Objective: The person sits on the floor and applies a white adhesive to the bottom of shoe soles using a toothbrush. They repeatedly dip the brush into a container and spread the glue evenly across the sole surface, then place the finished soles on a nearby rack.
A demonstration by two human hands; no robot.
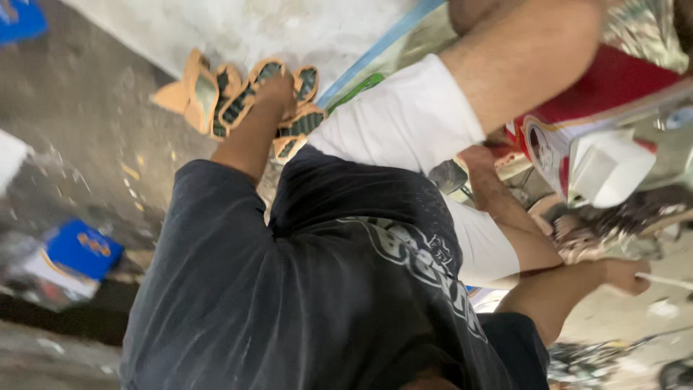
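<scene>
- The left hand (276, 90) reaches out to a fan of tan sandal soles (238, 97) with dark green tread. Its fingers lie on or among the pieces, and I cannot tell whether they are curled around one or only pressing on it.
- The soles lie overlapped right under those fingers, on the grey concrete floor (94, 123).
- The right hand (624, 274) is stretched out to the other side, well apart from the soles. Its fingers are closed in a fist on a thin white rod (668, 282), which sticks out past them.
- Between the two hands a co-worker's white sleeve (411, 115) and bare forearm (520, 50) cross the view.
- Beyond the right fingers are a red and white carton (613, 87) and a pale folded box (606, 170).
- Far behind the left fingers, a blue packet (83, 249) lies on the floor.
- By my reading, the step in hand is sorting or picking from the soles. Lifting one would call for the left fingers to close on a single piece without dragging its neighbours.
</scene>
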